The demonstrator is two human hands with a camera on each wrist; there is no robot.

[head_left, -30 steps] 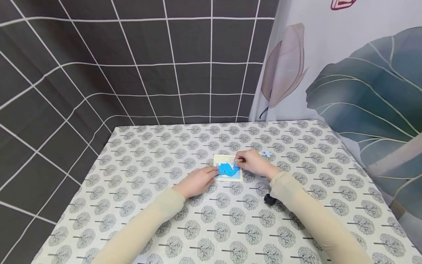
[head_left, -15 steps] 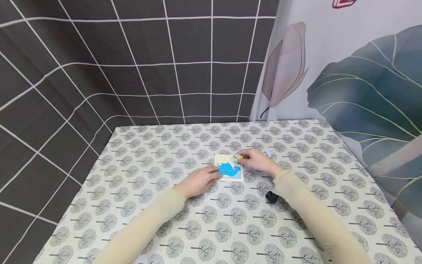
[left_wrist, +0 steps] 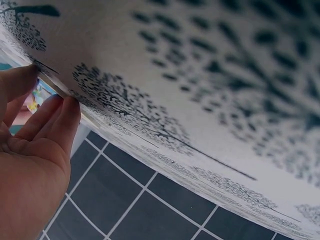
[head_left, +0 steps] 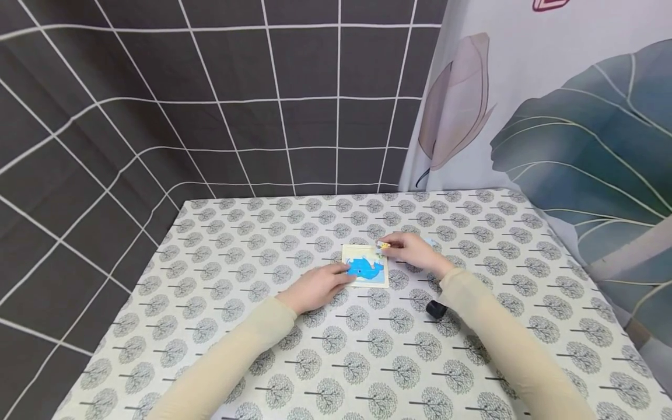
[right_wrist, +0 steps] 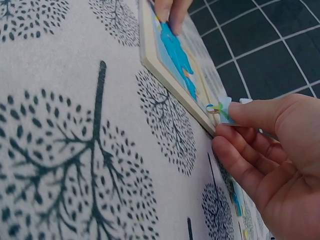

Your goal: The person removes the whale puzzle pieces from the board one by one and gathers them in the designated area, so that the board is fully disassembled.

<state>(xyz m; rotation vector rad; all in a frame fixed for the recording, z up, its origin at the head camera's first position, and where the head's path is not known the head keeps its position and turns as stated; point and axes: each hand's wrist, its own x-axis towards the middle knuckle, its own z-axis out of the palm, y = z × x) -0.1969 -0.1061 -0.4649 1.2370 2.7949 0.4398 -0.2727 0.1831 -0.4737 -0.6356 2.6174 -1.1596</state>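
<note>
On the table lies a shallow, pale-framed jigsaw puzzle board (head_left: 366, 282) with a blue whale (head_left: 362, 269) on it. My left hand (head_left: 321, 286) holds the board by its left edge, fingertips over the whale's head; the left wrist view shows thumb and fingers at the frame. At the board's upper right corner, my right hand (head_left: 412, 252) pinches a small puzzle piece (right_wrist: 225, 109) between thumb and fingers. The piece is light blue with green and yellow marks and appears raised off the board. Part of the board's right edge is hidden by the right hand.
Beyond the right hand lies another light blue piece (head_left: 430, 241), mostly hidden. Colourful pieces (right_wrist: 238, 204) also show below the hand in the right wrist view. A black object (head_left: 436, 309) sits under the right sleeve. The tree-print tablecloth (head_left: 294, 233) reaches a dark grid curtain (head_left: 310, 128).
The right hand has shifted slightly right and away from the whale's tail, with the piece lifted and turned in its fingers. The left hand stays on the board.
</note>
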